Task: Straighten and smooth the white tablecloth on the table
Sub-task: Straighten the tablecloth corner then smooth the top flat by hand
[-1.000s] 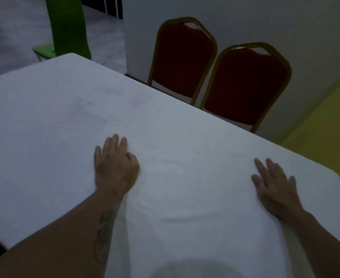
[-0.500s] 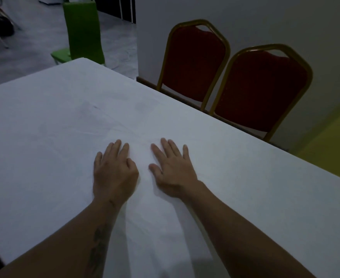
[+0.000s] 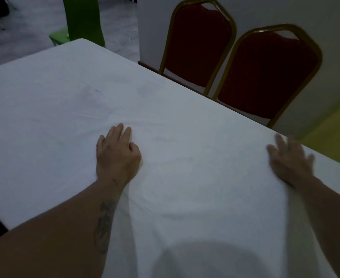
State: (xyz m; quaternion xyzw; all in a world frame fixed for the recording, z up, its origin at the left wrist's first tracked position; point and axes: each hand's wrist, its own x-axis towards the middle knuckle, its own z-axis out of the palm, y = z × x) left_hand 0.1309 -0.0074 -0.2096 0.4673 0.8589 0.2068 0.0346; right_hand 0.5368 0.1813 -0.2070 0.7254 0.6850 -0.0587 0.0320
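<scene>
My fingers (image 3: 115, 133) lie straight, gripping nothing. My left hand (image 3: 117, 155) presses flat on the cloth (image 3: 185, 121), well clear of the chairs (image 3: 265, 67). My right hand (image 3: 289, 163), blurred, is spread flat near the chairs' edge. I judge this is mid-smoothing; next, sweep both palms outward without dragging the cloth askew. White, it hides the whole tabletop, with creases fanning chairward from my left hand and soft folds farthest from the chairs.
</scene>
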